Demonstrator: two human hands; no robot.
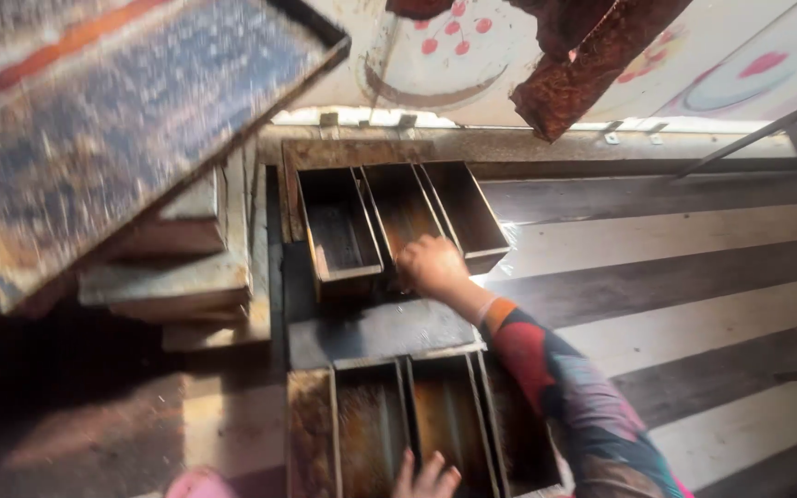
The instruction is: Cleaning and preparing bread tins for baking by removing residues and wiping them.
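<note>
Right hand (431, 265) reaches forward, grip closed on near edge of far set of joined loaf tins (398, 219), long axes running away from person. Left hand (426, 478), fingers spread, rests on nearer tin set (417, 424) on counter (694, 323).

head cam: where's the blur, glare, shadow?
Head view: the big tray at upper left is smeared by motion blur; glare washes out the strip behind the far pans and the rim of the rightmost one; lower-left floor sits in deep shadow; right hand is fairly sharp, left hand is cut off by the bottom edge.
</note>
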